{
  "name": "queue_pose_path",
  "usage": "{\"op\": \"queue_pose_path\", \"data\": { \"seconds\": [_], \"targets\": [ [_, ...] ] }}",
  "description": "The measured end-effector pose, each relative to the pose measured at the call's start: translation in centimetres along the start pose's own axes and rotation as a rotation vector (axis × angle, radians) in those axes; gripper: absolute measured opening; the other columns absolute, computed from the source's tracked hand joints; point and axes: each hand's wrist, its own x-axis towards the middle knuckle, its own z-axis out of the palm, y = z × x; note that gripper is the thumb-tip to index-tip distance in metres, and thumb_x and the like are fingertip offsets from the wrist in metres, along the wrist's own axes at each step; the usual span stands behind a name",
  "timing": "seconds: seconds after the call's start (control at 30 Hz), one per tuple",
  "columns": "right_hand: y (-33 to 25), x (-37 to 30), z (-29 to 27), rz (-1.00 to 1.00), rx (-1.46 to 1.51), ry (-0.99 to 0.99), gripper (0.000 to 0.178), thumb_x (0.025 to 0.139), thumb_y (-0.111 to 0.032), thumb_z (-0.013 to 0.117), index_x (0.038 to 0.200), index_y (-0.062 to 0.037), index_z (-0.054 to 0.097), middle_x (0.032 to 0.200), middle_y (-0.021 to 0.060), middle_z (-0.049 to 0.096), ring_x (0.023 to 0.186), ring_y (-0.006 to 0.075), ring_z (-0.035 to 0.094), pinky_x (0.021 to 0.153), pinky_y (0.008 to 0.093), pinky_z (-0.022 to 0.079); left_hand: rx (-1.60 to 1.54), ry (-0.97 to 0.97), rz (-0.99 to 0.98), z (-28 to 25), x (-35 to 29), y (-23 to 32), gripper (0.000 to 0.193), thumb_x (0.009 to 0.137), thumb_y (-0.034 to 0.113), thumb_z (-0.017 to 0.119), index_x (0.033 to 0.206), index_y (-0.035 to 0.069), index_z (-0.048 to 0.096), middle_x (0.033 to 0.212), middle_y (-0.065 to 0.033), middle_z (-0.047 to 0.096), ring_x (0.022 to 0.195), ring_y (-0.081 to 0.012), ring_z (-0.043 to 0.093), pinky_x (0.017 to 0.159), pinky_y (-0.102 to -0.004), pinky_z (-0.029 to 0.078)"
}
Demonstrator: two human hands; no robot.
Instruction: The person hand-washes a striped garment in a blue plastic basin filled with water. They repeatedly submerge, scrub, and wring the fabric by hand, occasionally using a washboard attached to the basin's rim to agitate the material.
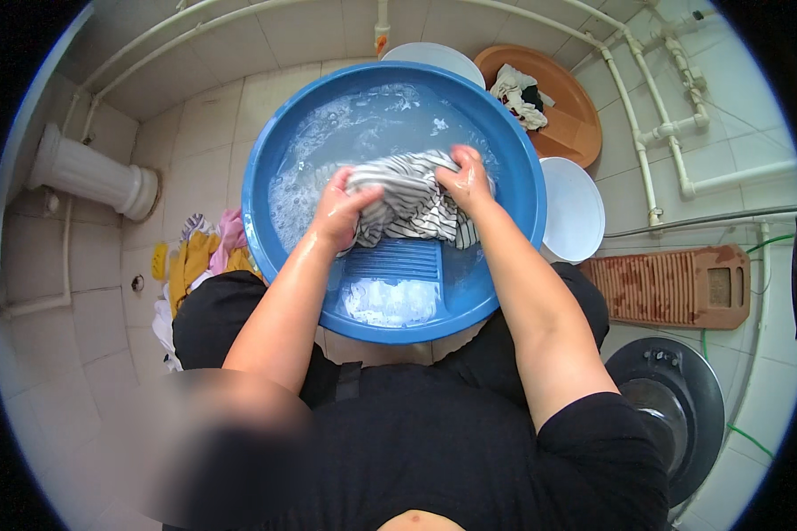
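Note:
A wet white garment with dark stripes (412, 199) is bunched above the soapy water in a big blue basin (257, 190). Its left side is in the grasp of my left hand (338, 211), thumb lying across the cloth. My right hand (466, 181) pinches the upper right part between thumb and fingers. The lower folds hang at the top of the basin's built-in ridged washboard (390, 264), where suds lie on the nearer part. Some of the cloth is blurred by motion, and which kind of garment it is I cannot tell.
Left of the basin lies a pile of yellow, pink and white clothes (199, 252). Beyond it stand a white tub (438, 57) and a brown basin (580, 133) holding cloth. To the right are a white basin (576, 212), a brown washboard (669, 288) and a dark basin (700, 398). White pipes (638, 146) line the walls.

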Motion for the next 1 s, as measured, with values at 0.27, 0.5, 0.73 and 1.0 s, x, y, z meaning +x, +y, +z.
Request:
{"op": "queue_pose_path", "data": {
  "seconds": [0.27,0.5,0.73,1.0],
  "targets": [
    [-16.7,-6.2,-1.7,-0.689,0.328,-0.176,0.020,0.058,-0.011,0.063,0.069,-0.0038,0.049,0.101,0.0112,0.057,0.086,0.0316,0.056,0.071,0.0338,0.047,-0.585,-0.018,-0.383,-0.1,0.6,0.4,0.049,0.087,0.047,0.042,0.104,0.003,0.054,0.104,-0.0143,0.058,0.095,-0.0239,0.057,0.086,-0.0376,0.046],
    [-13.1,-5.0,0.9,-0.576,0.131,0.083,0.016,0.067,-0.020,0.064,0.068,-0.0088,0.052,0.066,0.0105,0.055,0.060,0.0268,0.055,0.054,0.0329,0.046,-0.741,-0.329,-0.150,0.5,1.0,-4.0,0.042,0.092,0.038,0.031,0.097,0.005,0.057,0.092,-0.0103,0.061,0.083,-0.0227,0.060,0.080,-0.0379,0.047],
    [-15.9,-6.4,0.1,-0.463,0.261,0.032,0.015,0.068,-0.020,0.058,0.063,-0.0080,0.051,0.064,0.0120,0.054,0.060,0.0297,0.056,0.054,0.0372,0.045,-0.289,0.228,-0.206,-1.6,1.2,-4.9,0.041,0.091,0.038,0.039,0.103,0.000,0.050,0.086,-0.0118,0.057,0.078,-0.0216,0.058,0.070,-0.0345,0.048],
    [-7.6,-1.1,-0.2,-0.030,-0.017,0.220,0.023,0.073,-0.028,0.058,0.074,-0.0060,0.053,0.069,0.0146,0.057,0.070,0.0334,0.058,0.063,0.0396,0.046,0.140,0.084,0.061,3.9,-1.0,2.0,0.023,0.084,0.024,0.054,0.089,0.001,0.056,0.083,-0.0035,0.058,0.076,-0.0108,0.054,0.068,-0.0255,0.044]
  ]
}}
